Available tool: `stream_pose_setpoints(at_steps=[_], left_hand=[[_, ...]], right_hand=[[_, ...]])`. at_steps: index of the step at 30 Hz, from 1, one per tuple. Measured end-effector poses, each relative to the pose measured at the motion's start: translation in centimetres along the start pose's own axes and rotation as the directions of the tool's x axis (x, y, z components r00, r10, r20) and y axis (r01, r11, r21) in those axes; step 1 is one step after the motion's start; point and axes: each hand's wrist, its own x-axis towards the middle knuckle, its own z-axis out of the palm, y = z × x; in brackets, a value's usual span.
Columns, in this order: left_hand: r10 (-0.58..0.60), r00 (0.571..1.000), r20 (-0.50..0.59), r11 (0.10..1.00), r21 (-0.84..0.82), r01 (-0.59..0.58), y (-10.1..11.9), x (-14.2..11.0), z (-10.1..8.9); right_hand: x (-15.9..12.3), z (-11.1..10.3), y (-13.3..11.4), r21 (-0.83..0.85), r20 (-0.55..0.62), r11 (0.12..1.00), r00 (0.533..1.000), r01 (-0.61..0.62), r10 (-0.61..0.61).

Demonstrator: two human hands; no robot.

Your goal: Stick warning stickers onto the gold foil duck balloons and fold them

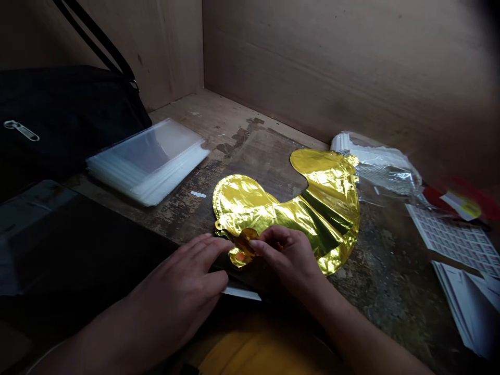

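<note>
A flat, uninflated gold foil balloon (269,213) lies curved on the worn table, with small tabs along its edge. My right hand (292,255) pinches a folded bit of the foil at the balloon's near left end. At that same end is my left hand (191,276), its fingers stretched out and its thumb apart. The left index fingertip reaches the foil's edge; whether it presses on it I cannot tell. A thin white strip (244,295) shows beside the left thumb, its other end hidden by the hand.
A stack of clear plastic sleeves (152,161) lies at the back left beside a black bag (70,114). Dark plastic (89,239) covers the near left. On the right are a clear-wrapped white bundle (383,161), a printed sheet (449,237) and folded papers (469,307). Wooden walls (332,67) close the back.
</note>
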Motion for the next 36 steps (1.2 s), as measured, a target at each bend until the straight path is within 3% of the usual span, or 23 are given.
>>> stream_pose_setpoints(at_steps=[4,6,9,11,14,16,18,22,26,28,30,33,35,36], left_hand=[[0.045,0.999,0.006,0.999,-0.01,-0.045,0.3,1.1,-0.5],[0.095,0.994,0.061,0.995,-0.029,-0.093,0.0,1.7,-0.4],[0.17,0.972,0.161,0.984,-0.074,-0.159,-0.8,2.5,0.4],[0.179,0.972,0.151,0.983,-0.068,-0.17,-1.4,2.7,1.3],[0.151,0.984,0.096,0.988,-0.022,-0.15,-1.8,2.4,2.7],[0.151,0.986,0.071,0.988,0.004,-0.152,-1.7,2.2,3.3],[0.15,0.987,0.055,0.988,0.034,-0.152,-1.5,1.9,3.7],[0.13,0.991,0.027,0.986,0.101,-0.132,-1.1,1.5,4.1],[0.141,0.985,0.101,0.987,0.058,-0.147,-1.4,1.5,3.8],[0.16,0.978,0.137,0.986,0.025,-0.165,-1.6,1.6,3.6],[0.156,0.977,0.146,0.987,-0.003,-0.158,-1.7,1.9,3.4],[0.121,0.98,0.158,0.993,-0.03,-0.118,-1.6,2.1,3.1],[0.13,0.977,0.169,0.991,-0.014,-0.13,-1.5,2.1,2.9],[0.138,0.976,0.166,0.99,0.004,-0.141,-1.5,2.1,2.9]], right_hand=[[0.6,-0.4,-0.3,0.027,0.075,1.0,0.997,-0.005,0.003],[1.1,-0.7,-0.6,0.037,0.127,0.999,0.992,-0.016,0.011],[1.6,-1.2,-1.0,0.146,0.254,0.98,0.963,-0.132,0.092],[1.6,-1.5,-1.0,0.202,0.26,0.961,0.956,-0.191,0.135],[0.9,-1.4,-0.8,0.137,0.118,0.99,0.993,-0.045,0.029],[0.2,-1.1,-0.6,-0.028,0.064,0.993,0.991,0.116,-0.114],[-0.1,-0.7,-0.5,-0.185,0.057,0.963,0.98,0.197,-0.19],[0.5,-0.4,-0.5,-0.237,0.062,0.951,0.98,0.198,-0.188],[1.1,-1.4,0.0,-0.059,-0.116,0.995,0.989,0.081,-0.087],[0.9,-1.8,0.2,-0.056,-0.185,0.995,0.979,0.081,-0.09],[0.3,-1.7,0.2,-0.208,-0.171,0.968,0.969,0.142,-0.179],[-0.9,-1.0,-0.4,-0.471,0.008,0.833,0.946,0.291,-0.325],[-1.2,-0.9,-0.8,-0.502,0.058,0.799,0.935,0.33,-0.349],[-1.1,-1.3,-1.0,-0.461,0.043,0.836,0.949,0.297,-0.313]])
